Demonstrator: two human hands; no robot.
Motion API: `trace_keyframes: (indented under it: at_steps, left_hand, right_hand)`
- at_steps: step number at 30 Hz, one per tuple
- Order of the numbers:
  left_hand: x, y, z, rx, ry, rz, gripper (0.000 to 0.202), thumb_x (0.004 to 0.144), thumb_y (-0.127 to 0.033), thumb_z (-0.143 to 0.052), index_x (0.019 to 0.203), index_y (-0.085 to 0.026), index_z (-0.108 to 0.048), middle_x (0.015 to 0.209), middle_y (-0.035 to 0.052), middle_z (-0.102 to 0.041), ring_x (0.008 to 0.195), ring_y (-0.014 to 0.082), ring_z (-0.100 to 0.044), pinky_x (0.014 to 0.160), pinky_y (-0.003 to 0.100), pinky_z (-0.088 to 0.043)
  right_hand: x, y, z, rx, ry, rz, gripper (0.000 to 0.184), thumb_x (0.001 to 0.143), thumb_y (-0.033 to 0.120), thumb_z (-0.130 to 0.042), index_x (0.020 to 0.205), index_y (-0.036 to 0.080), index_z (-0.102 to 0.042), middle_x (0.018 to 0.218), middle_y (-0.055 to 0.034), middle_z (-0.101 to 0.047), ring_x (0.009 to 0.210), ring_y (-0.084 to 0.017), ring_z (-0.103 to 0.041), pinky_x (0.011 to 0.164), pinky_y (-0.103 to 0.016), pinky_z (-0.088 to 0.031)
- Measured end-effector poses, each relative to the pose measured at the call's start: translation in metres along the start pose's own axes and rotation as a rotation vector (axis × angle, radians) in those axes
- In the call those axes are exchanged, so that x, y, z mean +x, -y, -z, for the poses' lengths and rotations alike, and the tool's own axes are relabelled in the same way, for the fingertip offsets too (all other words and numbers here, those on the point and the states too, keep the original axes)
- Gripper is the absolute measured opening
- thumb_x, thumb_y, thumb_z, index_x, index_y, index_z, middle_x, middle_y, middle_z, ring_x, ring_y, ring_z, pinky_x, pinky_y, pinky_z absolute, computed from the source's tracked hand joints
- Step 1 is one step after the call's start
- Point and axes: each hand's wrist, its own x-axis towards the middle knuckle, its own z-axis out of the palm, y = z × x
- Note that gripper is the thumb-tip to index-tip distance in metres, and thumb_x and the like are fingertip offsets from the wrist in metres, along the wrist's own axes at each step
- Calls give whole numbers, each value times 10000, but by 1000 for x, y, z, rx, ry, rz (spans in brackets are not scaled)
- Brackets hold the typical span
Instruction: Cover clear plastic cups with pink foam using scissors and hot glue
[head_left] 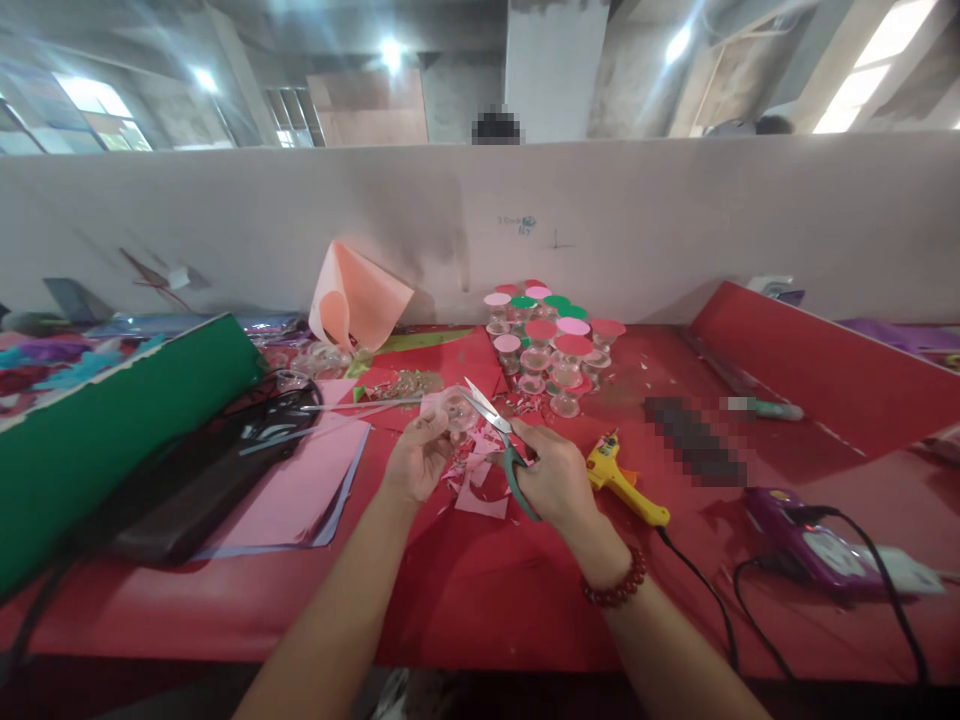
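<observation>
Spreading across the whole lower view, the red surface [480, 600] carries everything. A green roll [112, 430] lies along its left edge, and a red sheet [825, 370] slants up at the right edge. Beside the roll rests a black bag [202, 480], partly on a pink sheet [300, 490]. Near the far edge, against the partition, stands a cluster of clear cups [551, 340] topped with pink, red and green discs. The left hand [416, 460] and right hand [555, 478] meet over the middle of the surface. A yellow glue gun [622, 480] lies just right of the right hand. The right hand's grip is closed around the green handles of the scissors [495, 425], whose blades stand apart and point toward the left hand. The left hand's grip pinches a small clear cup [457, 408] with pinkish paper on it, held at the blade tips above the surface. Pink scraps [476, 495] lie beneath, between the hands.
</observation>
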Motion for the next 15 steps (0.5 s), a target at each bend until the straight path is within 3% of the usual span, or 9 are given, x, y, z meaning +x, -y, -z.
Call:
trace_keyframes:
  at_steps: [8, 12, 15]
  left_hand:
    - [0, 0, -1, 17, -7, -12, 228, 682, -127, -753, 903, -124, -701, 835, 49, -722, 594, 91, -610, 620, 221, -548]
    - [1, -1, -1, 28, -7, -23, 276, 678, -119, -751, 946, -154, -697, 820, 33, -719, 625, 97, -623, 609, 205, -545]
    - [0, -1, -2, 48, 12, -39, 296, 660, -116, -762, 945, -163, -702, 808, 31, -715, 640, 101, -625, 615, 199, -543]
  right_hand:
    - [-2, 4, 1, 60, 13, 8, 243, 829, 363, -610, 968, 196, -720, 661, -4, -606, 567, -117, -466, 577, -215, -342]
    - [0, 3, -3, 318, 117, -73, 255, 779, 417, -656, 761, 164, -679, 543, 53, -432, 520, -86, -350, 509, -197, -295]
    - [3, 2, -7, 587, 244, -141, 341, 740, 494, -665, 705, 155, -651, 559, 52, -412, 524, -85, -359, 504, -202, -310]
